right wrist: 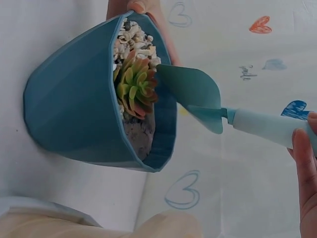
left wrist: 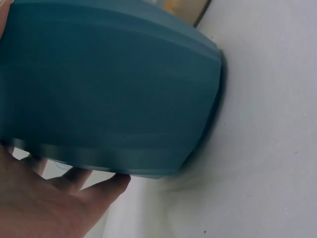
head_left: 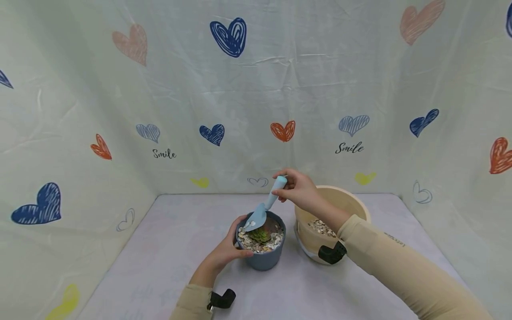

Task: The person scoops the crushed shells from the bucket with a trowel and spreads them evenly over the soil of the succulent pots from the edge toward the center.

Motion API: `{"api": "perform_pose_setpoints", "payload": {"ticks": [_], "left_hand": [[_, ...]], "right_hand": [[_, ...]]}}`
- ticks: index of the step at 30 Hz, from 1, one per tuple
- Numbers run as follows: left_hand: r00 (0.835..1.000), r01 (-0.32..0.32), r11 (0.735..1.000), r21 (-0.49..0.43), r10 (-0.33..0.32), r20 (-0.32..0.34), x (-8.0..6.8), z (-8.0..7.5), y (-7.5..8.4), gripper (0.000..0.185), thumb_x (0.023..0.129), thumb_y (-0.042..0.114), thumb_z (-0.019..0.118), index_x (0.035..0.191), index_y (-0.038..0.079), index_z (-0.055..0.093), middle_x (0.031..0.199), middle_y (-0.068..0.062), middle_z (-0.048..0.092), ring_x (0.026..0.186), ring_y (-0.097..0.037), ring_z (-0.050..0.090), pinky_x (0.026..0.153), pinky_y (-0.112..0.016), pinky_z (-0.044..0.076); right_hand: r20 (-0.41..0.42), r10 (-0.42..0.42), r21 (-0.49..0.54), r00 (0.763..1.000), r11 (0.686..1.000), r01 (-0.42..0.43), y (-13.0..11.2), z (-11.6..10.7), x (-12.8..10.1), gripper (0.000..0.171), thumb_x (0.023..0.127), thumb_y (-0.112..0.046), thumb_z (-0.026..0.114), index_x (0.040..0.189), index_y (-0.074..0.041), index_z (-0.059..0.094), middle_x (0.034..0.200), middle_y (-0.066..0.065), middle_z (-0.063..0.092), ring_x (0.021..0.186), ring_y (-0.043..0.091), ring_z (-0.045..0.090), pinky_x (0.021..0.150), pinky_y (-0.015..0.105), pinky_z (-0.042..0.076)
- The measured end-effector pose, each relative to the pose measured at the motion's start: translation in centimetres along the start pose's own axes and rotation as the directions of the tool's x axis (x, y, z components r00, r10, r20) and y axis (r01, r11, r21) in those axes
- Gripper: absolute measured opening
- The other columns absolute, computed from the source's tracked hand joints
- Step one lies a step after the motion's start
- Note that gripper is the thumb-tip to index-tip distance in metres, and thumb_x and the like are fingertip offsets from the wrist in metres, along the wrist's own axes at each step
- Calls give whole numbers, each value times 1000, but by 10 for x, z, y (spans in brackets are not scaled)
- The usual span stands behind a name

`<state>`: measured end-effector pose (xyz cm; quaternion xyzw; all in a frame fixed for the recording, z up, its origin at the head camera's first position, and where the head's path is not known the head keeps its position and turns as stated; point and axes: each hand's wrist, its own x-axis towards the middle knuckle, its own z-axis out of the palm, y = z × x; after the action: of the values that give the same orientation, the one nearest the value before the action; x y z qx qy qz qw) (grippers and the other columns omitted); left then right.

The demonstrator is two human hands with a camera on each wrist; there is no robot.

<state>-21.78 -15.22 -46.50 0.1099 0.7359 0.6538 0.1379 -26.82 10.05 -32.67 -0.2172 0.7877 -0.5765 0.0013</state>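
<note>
The blue pot (head_left: 262,253) stands on the white table (head_left: 168,249), near its middle, just left of the cream bucket (head_left: 344,200). The left hand (head_left: 224,251) grips the pot's left side, fingers curled around the wall and thumb across the front — the left wrist view confirms the palm against the pot. Inside the pot sits a small green succulent (head_left: 261,234), surrounded by pale pebbles (head_left: 274,242) covering part of the soil. The right hand (head_left: 300,189) pinches the handle end of a light-blue trowel (head_left: 264,209), fingers closed on it; the blade tilts down over the pot's rim, beside the plant. The bucket holds more pebbles — partly hidden behind the right forearm.
</note>
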Motion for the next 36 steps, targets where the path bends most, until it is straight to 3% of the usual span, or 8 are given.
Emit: {"api": "perform_pose_setpoints", "payload": {"ticks": [12,21,36], "left_hand": [[998,16,1000,-3,-16,-53,-2,8,-1,107,75,10,85,155,24,16,159,-19,11,145,-44,2,107,-70,6],[1000,-8,1000,22,9,-27,-1,4,-2,107,74,16,86,155,24,17,158,-20,11,144,-44,5,107,-70,9],[999,-14,998,67,16,-27,19,-4,3,108,72,16,86,155,23,19,158,-20,15,144,-43,7,108,-67,11]], "right_hand": [[-2,-19,-26,1000,999,19,-6,0,0,38,87,-3,73,123,-6,60,90,13,65,75,25,66,65,36,57],[-27,-19,-25,999,1000,18,-7,-2,-2,40,87,-3,73,124,-4,59,92,14,67,74,24,67,65,36,57],[-147,-13,-19,989,1000,10,-8,-40,-18,40,88,-4,72,125,-2,58,93,16,68,73,23,68,67,36,58]]}}
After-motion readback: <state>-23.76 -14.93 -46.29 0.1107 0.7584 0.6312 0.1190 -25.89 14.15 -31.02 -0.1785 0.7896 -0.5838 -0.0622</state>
